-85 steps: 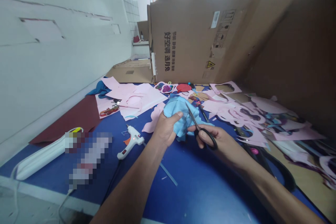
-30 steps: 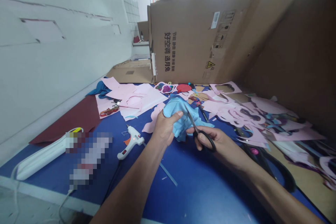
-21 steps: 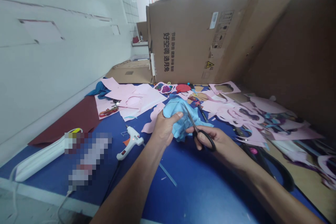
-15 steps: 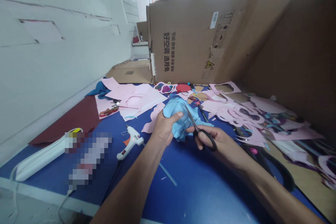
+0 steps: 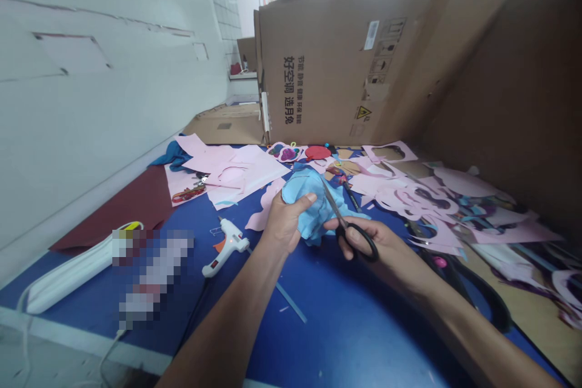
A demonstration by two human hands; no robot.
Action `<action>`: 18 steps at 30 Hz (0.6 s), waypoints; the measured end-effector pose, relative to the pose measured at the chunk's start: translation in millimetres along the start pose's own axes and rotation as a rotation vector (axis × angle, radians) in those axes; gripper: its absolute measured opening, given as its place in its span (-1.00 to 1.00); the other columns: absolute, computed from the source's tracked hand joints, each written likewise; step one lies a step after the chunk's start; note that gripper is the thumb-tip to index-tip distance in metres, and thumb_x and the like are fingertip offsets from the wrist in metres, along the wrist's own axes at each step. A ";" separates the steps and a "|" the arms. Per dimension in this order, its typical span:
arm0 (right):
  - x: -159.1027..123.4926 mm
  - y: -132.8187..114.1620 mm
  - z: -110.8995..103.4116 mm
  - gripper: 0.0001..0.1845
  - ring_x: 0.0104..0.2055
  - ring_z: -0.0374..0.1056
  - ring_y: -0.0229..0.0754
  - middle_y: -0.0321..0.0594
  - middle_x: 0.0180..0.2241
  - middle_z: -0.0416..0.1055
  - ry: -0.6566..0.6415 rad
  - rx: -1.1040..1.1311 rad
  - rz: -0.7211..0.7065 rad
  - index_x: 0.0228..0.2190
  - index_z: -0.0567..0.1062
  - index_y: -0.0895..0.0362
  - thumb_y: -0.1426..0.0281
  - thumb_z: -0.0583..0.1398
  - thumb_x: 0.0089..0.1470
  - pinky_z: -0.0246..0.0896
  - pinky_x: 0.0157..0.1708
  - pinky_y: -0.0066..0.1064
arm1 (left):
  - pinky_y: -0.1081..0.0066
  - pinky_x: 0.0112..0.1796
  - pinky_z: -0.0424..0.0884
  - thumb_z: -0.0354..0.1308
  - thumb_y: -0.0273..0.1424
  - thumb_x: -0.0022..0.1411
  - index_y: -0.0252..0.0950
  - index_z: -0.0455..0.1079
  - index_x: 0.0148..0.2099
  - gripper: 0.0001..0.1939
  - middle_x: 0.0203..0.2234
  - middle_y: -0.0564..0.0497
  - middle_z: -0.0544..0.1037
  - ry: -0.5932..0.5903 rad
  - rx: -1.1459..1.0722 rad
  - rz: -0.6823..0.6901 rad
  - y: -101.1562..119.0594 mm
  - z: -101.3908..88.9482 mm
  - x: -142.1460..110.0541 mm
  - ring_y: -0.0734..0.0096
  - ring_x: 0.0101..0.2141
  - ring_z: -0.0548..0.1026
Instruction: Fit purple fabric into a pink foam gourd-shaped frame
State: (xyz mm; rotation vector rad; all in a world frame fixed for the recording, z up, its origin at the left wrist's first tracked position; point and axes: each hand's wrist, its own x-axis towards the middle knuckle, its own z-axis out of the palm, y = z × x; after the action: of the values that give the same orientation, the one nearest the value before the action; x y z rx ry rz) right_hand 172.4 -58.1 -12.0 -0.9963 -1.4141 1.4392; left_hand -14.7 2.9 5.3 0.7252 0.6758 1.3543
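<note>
My left hand (image 5: 287, 223) pinches a crumpled piece of light blue fabric (image 5: 304, 185), thumb on top and the other fingers beneath it. A pair of scissors (image 5: 341, 218) with black handles is in my right hand (image 5: 370, 236), thumb and fingers in the loops. The scissor blades lie at the right part of the fabric, pointing up and left; whether they bite into it I cannot tell. Left of my left forearm a white glue gun (image 5: 230, 245) with an orange trigger rests on the blue table (image 5: 345, 321).
Pink cut-out sheets (image 5: 404, 194) litter the right side, and more pink sheets (image 5: 245, 170) lie at the back left. A large cardboard box (image 5: 336, 73) walls off the back. Large black-handled shears (image 5: 488, 297) lie at right. A glue stick (image 5: 291, 302) pokes from the gun.
The scissors have opened and closed slightly at the fabric, with small shifts of my right hand. My left hand keeps its hold in the same place.
</note>
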 end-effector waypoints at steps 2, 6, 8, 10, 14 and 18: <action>-0.3 -0.3 0.2 -0.36 -0.38 0.17 -0.18 -0.29 -0.47 0.40 -0.003 0.008 -0.001 -0.03 0.70 0.13 -0.17 0.39 0.21 -0.02 -0.27 -0.28 | 0.12 -0.08 0.53 0.71 -0.33 -0.25 -0.25 0.63 -0.27 -0.54 -0.36 -0.02 0.66 -0.001 -0.005 0.001 0.2 0.2 -0.4 0.23 -0.34 0.57; -0.2 1.2 0.7 -0.36 -0.38 0.15 -0.18 -0.29 -0.47 0.38 -0.003 0.022 0.000 0.00 0.69 0.14 -0.16 0.38 0.23 -0.04 -0.28 -0.28 | 0.12 -0.10 0.54 0.71 -0.32 -0.27 -0.25 0.62 -0.29 -0.54 -0.36 -0.03 0.65 0.008 0.000 0.005 1.1 0.7 -1.1 0.23 -0.34 0.57; 0.1 1.9 0.9 -0.36 -0.38 0.15 -0.17 -0.30 -0.47 0.37 0.003 0.025 0.000 0.00 0.69 0.14 -0.16 0.37 0.24 -0.04 -0.28 -0.28 | 0.12 -0.10 0.55 0.71 -0.31 -0.27 -0.23 0.62 -0.29 -0.54 -0.36 -0.03 0.65 0.007 0.007 0.006 1.5 0.9 -1.3 0.22 -0.34 0.57; 0.4 1.8 0.9 -0.35 -0.39 0.15 -0.17 -0.30 -0.47 0.36 0.006 0.019 0.001 0.00 0.70 0.14 -0.17 0.37 0.23 -0.04 -0.28 -0.28 | 0.11 -0.10 0.56 0.72 -0.31 -0.27 -0.22 0.63 -0.29 -0.54 -0.36 -0.03 0.66 -0.001 0.004 0.002 1.5 0.8 -1.2 0.22 -0.34 0.57; 1.1 0.8 0.6 -0.31 -0.40 0.14 -0.17 -0.30 -0.49 0.35 0.015 -0.004 0.006 -0.01 0.70 0.15 -0.20 0.37 0.21 -0.03 -0.29 -0.28 | 0.14 -0.12 0.55 0.72 -0.34 -0.26 -0.22 0.63 -0.28 -0.54 -0.37 0.00 0.66 -0.009 -0.015 -0.005 0.7 -0.3 -0.6 0.26 -0.36 0.56; 1.9 2.4 -0.2 -0.32 -0.40 0.15 -0.18 -0.29 -0.50 0.35 0.014 -0.004 0.001 0.00 0.70 0.15 -0.19 0.38 0.21 -0.01 -0.30 -0.28 | 0.18 -0.14 0.54 0.71 -0.36 -0.23 -0.26 0.63 -0.27 -0.55 -0.38 0.01 0.65 -0.022 -0.031 0.000 -0.2 -1.5 0.3 0.30 -0.37 0.56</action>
State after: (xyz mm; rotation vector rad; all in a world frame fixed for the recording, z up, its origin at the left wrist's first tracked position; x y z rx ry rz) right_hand 171.9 -56.1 -14.4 -1.0079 -1.4069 1.4285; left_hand -15.7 3.3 4.2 0.7138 0.6362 1.3527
